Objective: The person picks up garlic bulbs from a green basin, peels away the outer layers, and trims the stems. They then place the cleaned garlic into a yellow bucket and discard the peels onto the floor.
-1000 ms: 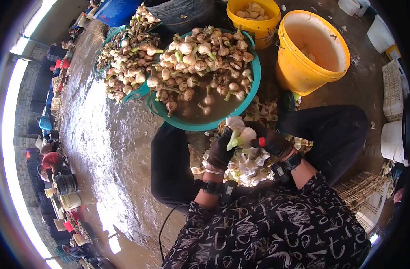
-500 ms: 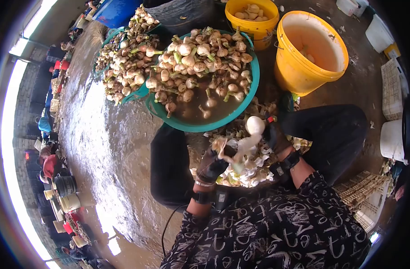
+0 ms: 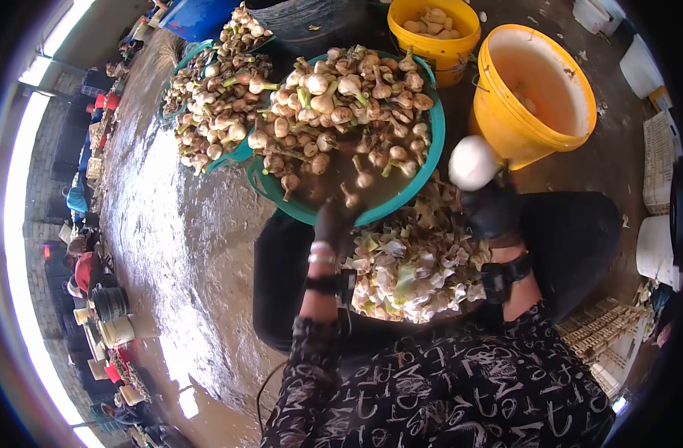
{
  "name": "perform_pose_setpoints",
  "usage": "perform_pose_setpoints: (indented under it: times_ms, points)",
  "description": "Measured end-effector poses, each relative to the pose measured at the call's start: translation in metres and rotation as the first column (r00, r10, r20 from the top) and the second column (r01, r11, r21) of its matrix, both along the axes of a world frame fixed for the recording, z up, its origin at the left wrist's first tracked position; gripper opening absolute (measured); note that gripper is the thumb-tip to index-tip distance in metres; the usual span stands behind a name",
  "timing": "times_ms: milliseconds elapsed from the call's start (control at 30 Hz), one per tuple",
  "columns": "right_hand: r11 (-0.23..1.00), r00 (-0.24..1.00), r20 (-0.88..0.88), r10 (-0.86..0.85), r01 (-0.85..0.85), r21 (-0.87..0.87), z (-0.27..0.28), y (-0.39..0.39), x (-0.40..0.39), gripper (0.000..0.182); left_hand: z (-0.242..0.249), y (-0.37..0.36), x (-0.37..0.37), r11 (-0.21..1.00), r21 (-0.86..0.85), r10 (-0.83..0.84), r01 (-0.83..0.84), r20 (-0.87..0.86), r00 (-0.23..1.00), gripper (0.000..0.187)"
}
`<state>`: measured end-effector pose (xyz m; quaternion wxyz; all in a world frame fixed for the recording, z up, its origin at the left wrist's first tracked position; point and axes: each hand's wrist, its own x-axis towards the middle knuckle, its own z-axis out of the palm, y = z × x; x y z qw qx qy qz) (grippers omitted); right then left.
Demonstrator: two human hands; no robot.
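A peeled white garlic bulb [image 3: 472, 163] shows at the fingertips of my dark-gloved right hand [image 3: 494, 213], which is closed on it, in front of the tall yellow bucket [image 3: 498, 127]. My left hand [image 3: 332, 224], also dark-gloved, reaches over the near rim of the teal tub [image 3: 398, 203]. Its fingers are right by a garlic bulb [image 3: 350, 196] in the brown water; they are dark and blurred, so I cannot tell how they are bent. Unpeeled garlic bulbs [image 3: 334, 93] with stems are heaped in the tub. Peeled skins [image 3: 412, 276] lie piled between my legs.
A second teal basin [image 3: 226, 158] of garlic stands at the left. Behind are a shorter yellow bucket [image 3: 450, 56] with peeled bulbs and a black tub [image 3: 312, 22]. White crates [image 3: 657, 160] line the right side. People sit along the far left wall beyond wet floor.
My right hand has moved up and right with the peeled bulb, towards the tall bucket. My left hand has let go of the peeled skin and stalk and moved forward to the tub.
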<state>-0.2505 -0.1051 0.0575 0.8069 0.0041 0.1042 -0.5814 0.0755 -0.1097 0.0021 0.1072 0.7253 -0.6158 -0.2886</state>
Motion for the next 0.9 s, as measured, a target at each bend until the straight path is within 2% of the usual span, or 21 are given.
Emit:
perform_pose_setpoints:
  times_ms: [33, 67, 100, 133, 167, 200, 233, 267, 300, 333, 367, 400, 433, 467, 533, 567, 700, 800, 833, 867, 900]
  points:
    - [0.992, 0.998, 0.034, 0.054, -0.05, -0.114, 0.015, -0.007, -0.012, 0.057, -0.013, -0.018, 0.003, 1.0, 0.0, 0.002, -0.002, -0.001, 1.0, 0.055]
    - [0.969, 0.992, 0.061, 0.111, -0.095, -0.227, 0.021, -0.012, -0.02, 0.06, -0.031, -0.032, 0.005, 0.996, -0.076, 0.047, -0.044, 0.041, 0.998, 0.06]
    - [0.969, 0.992, 0.056, 0.111, -0.095, -0.228, 0.019, -0.014, -0.018, 0.06, -0.048, -0.042, 0.008, 0.985, -0.154, 0.093, -0.08, 0.078, 0.993, 0.065]
    - [0.987, 0.985, -0.171, 0.031, -0.058, -0.15, 0.016, -0.014, -0.016, 0.059, -0.062, -0.05, 0.011, 0.984, -0.158, 0.088, -0.076, 0.072, 0.993, 0.065]
    - [0.997, 0.918, -0.395, -0.035, 0.002, -0.083, 0.011, -0.014, -0.014, 0.059, -0.076, -0.058, 0.015, 1.0, 0.021, -0.024, 0.022, 0.078, 0.997, 0.07]
    - [0.997, 0.914, -0.403, -0.041, 0.008, -0.083, -0.003, -0.008, -0.01, 0.059, -0.084, -0.061, 0.013, 0.971, 0.204, -0.136, 0.121, 0.064, 0.989, 0.074]
    - [0.996, 0.717, -0.696, 0.031, -0.079, -0.037, -0.024, 0.0, -0.003, 0.056, -0.081, -0.055, 0.003, 0.975, 0.016, -0.22, 0.221, 0.191, 0.957, 0.066]
    - [0.989, 0.431, -0.897, 0.099, -0.144, 0.04, -0.045, 0.005, 0.005, 0.053, -0.074, -0.052, -0.006, 0.974, 0.023, -0.226, 0.226, 0.187, 0.956, 0.066]
    - [0.986, 0.291, -0.957, -0.01, -0.158, -0.058, -0.066, 0.007, 0.018, 0.046, -0.065, -0.048, -0.012, 0.99, 0.125, -0.044, 0.065, -0.17, 0.985, 0.059]
    - [0.971, 0.144, -0.982, -0.12, -0.189, -0.146, -0.078, 0.013, 0.03, 0.039, -0.055, -0.039, -0.021, 0.958, 0.281, 0.189, -0.056, -0.475, 0.86, 0.052]
    - [0.973, 0.143, -0.984, -0.11, -0.185, -0.135, -0.076, 0.018, 0.041, 0.039, -0.038, -0.025, -0.035, 0.998, 0.065, 0.026, 0.002, -0.427, 0.904, 0.04]
    - [0.935, -0.18, -0.928, -0.326, -0.205, -0.289, -0.07, 0.02, 0.053, 0.033, -0.015, -0.013, -0.049, 0.998, 0.068, 0.024, 0.006, -0.429, 0.903, 0.04]
    - [0.866, -0.472, -0.726, -0.5, -0.275, -0.417, -0.064, 0.022, 0.062, 0.027, 0.01, -0.001, -0.063, 0.995, 0.028, -0.077, 0.097, -0.415, 0.906, 0.041]
    - [0.867, -0.476, -0.725, -0.498, -0.272, -0.417, -0.055, 0.023, 0.067, 0.027, 0.026, 0.008, -0.074, 0.982, -0.011, -0.178, 0.189, -0.398, 0.9, 0.042]
    - [0.87, -0.246, -0.851, -0.464, -0.31, -0.384, -0.035, 0.027, 0.072, 0.025, 0.034, 0.022, -0.086, 0.966, -0.078, -0.256, 0.245, -0.37, 0.893, 0.046]
    - [0.907, -0.229, -0.901, -0.369, -0.301, -0.295, -0.031, 0.031, 0.072, 0.026, 0.037, 0.027, -0.089, 0.945, -0.141, -0.326, 0.295, -0.335, 0.884, 0.049]
    - [0.875, -0.22, -0.883, -0.414, -0.365, -0.32, -0.041, 0.036, 0.065, 0.028, 0.047, 0.036, -0.09, 0.925, -0.225, -0.365, 0.306, -0.304, 0.88, 0.046]
    - [0.816, -0.134, -0.866, -0.482, -0.429, -0.388, -0.038, 0.041, 0.059, 0.025, 0.056, 0.036, -0.082, 0.914, -0.261, -0.395, 0.312, -0.386, 0.834, 0.047]
    - [0.926, 0.125, -0.979, -0.162, -0.323, -0.194, -0.027, 0.046, 0.058, 0.025, 0.067, 0.036, -0.081, 0.935, -0.178, -0.354, 0.307, -0.399, 0.846, 0.048]
    - [0.959, 0.397, -0.904, 0.159, -0.281, 0.045, -0.016, 0.05, 0.057, 0.026, 0.079, 0.036, -0.081, 0.949, -0.095, -0.312, 0.3, -0.408, 0.858, 0.049]
    - [0.957, 0.402, -0.902, 0.155, -0.287, 0.036, -0.009, 0.054, 0.058, 0.026, 0.09, 0.037, -0.082, 0.953, -0.108, -0.298, 0.284, -0.51, 0.807, 0.052]
